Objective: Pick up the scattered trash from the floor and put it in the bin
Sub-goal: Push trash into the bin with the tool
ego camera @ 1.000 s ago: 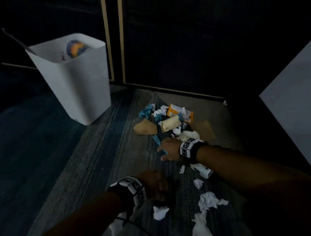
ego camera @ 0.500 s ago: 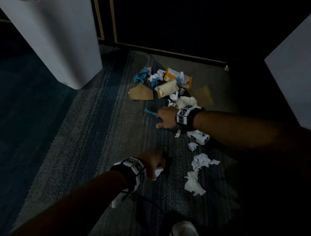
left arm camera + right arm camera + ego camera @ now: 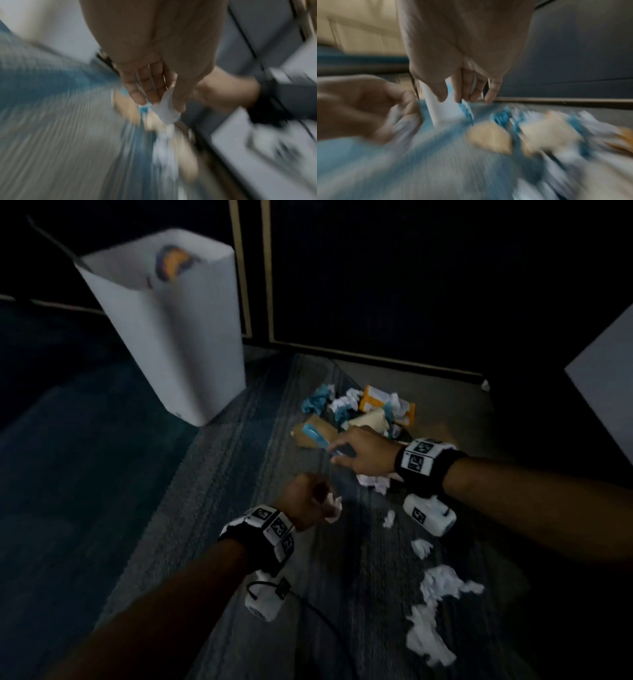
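Note:
A tall white bin [image 3: 178, 337] stands at the upper left with something orange and blue inside. My left hand [image 3: 308, 501] is lifted off the carpet and grips a crumpled white paper [image 3: 333, 506], which shows between thumb and fingers in the left wrist view [image 3: 165, 112]. My right hand [image 3: 359, 453] pinches a blue wrapper strip [image 3: 317, 436], seen hanging from its fingertips in the right wrist view [image 3: 467, 111]. A pile of trash [image 3: 366, 412] with blue, white, tan and orange pieces lies just beyond the right hand. Both wrist views are blurred.
Torn white paper scraps [image 3: 442, 580] lie on the striped carpet [image 3: 219, 481] under my right forearm. A dark cabinet front [image 3: 376, 285] with a pale trim closes the back. A pale panel [image 3: 606, 378] juts in at the right edge.
Both hands rose from the floor and moved towards the bin. The left lifted a white paper, the right lifted the blue strip. The head view tilted back up to the bin.

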A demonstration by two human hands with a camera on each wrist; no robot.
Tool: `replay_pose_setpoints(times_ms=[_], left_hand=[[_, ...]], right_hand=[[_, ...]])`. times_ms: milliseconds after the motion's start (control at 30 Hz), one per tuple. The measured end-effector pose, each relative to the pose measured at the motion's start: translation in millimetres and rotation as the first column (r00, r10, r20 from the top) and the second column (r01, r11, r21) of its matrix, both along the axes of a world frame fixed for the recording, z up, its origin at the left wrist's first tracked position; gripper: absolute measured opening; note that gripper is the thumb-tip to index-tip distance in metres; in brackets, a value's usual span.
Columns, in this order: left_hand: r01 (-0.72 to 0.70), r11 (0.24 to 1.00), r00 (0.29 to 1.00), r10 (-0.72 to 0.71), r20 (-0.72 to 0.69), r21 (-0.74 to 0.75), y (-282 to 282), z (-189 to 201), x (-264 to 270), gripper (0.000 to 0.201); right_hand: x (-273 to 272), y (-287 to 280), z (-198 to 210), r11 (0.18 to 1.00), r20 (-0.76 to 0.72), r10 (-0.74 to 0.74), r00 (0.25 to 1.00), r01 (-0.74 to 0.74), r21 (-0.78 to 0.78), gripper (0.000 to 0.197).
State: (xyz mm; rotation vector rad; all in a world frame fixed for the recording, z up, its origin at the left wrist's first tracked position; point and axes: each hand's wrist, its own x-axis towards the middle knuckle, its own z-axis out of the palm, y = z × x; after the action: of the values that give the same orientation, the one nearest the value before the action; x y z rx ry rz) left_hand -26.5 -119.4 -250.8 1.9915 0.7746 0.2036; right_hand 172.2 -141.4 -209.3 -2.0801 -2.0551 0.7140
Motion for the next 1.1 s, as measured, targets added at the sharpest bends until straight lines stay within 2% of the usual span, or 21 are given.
replay_pose_setpoints(times_ms=[67, 133, 233, 300, 367, 467, 533, 600, 700, 767, 833, 933, 1033, 1100], left_hand=[[-0.162, 0.986, 0.981, 0.158, 0.110, 0.025, 27.8, 21.0, -1.6, 0.024], [-0.294, 0.956, 0.929, 0.281, 0.240, 0.015, 57.3, 45.4, -5.0, 0.023], [-0.465, 0.885, 0.784, 0.429, 0.449, -0.033, 96.3, 91.1, -14.2, 0.020], [-0.541, 0.840, 0.691, 0.474, 0.546, -0.044, 117.8, 123.1, -21.8, 0.021], [-0.608, 0.794, 0.628, 0.477, 0.615, 0.005, 141.3, 151.6, -31.4, 0.029], [-0.686, 0.712, 0.600, 0.437, 0.670, 0.150, 181.8, 184.7, -46.6, 0.034], [-0.728, 0.654, 0.586, 0.437, 0.682, 0.206, 211.1, 200.9, -55.5, 0.030], [-0.767, 0.579, 0.586, 0.454, 0.671, 0.277, 238.0, 210.3, -62.8, 0.029], [-0.775, 0.492, 0.626, 0.507, 0.593, 0.397, 267.3, 212.1, -71.9, 0.024], [-0.739, 0.522, 0.672, 0.530, 0.517, 0.426, 276.3, 207.1, -75.4, 0.026], [-0.665, 0.564, 0.746, 0.519, 0.416, 0.490, 280.1, 198.5, -78.1, 0.037], [-0.502, 0.605, 0.857, 0.446, 0.259, 0.618, 278.4, 187.0, -81.2, 0.048], [-0.431, 0.616, 0.881, 0.445, 0.160, 0.659, 274.3, 186.1, -86.4, 0.041], [-0.423, 0.601, 0.879, 0.455, 0.144, 0.679, 272.6, 188.4, -90.3, 0.036]], right_hand=[[-4.7, 17.3, 21.0, 0.992, -0.042, -0.049, 0.998, 0.054, 0.117, 0.027], [-10.2, 36.5, 45.7, 0.969, -0.116, -0.083, 0.990, 0.107, 0.222, 0.026], [-20.5, 68.9, 84.6, 0.919, -0.211, -0.119, 0.970, 0.188, 0.348, 0.024], [-27.3, 95.4, 105.7, 0.878, -0.242, -0.090, 0.966, 0.192, 0.439, 0.024], [-36.0, 123.0, 121.6, 0.840, -0.249, -0.063, 0.966, 0.186, 0.509, 0.027], [-55.1, 160.1, 141.2, 0.791, -0.234, -0.022, 0.972, 0.160, 0.591, 0.033], [-71.5, 183.1, 152.1, 0.746, -0.165, 0.015, 0.986, 0.099, 0.659, 0.040], [-87.2, 206.3, 160.5, 0.714, -0.059, 0.010, 0.998, 0.034, 0.700, 0.053], [-108.6, 237.5, 166.8, 0.725, 0.036, -0.036, 0.999, 0.001, 0.689, 0.068], [-120.7, 253.9, 166.2, 0.737, 0.059, -0.056, 0.997, 0.002, 0.676, 0.070], [-131.3, 270.9, 161.8, 0.722, 0.079, -0.054, 0.995, -0.016, 0.692, 0.070], [-143.4, 289.4, 151.4, 0.707, 0.120, -0.019, 0.993, -0.071, 0.704, 0.058], [-146.4, 298.4, 139.2, 0.775, 0.122, 0.026, 0.992, -0.097, 0.624, 0.040], [-142.4, 298.4, 134.2, 0.782, 0.057, 0.036, 0.998, -0.064, 0.620, 0.036]])
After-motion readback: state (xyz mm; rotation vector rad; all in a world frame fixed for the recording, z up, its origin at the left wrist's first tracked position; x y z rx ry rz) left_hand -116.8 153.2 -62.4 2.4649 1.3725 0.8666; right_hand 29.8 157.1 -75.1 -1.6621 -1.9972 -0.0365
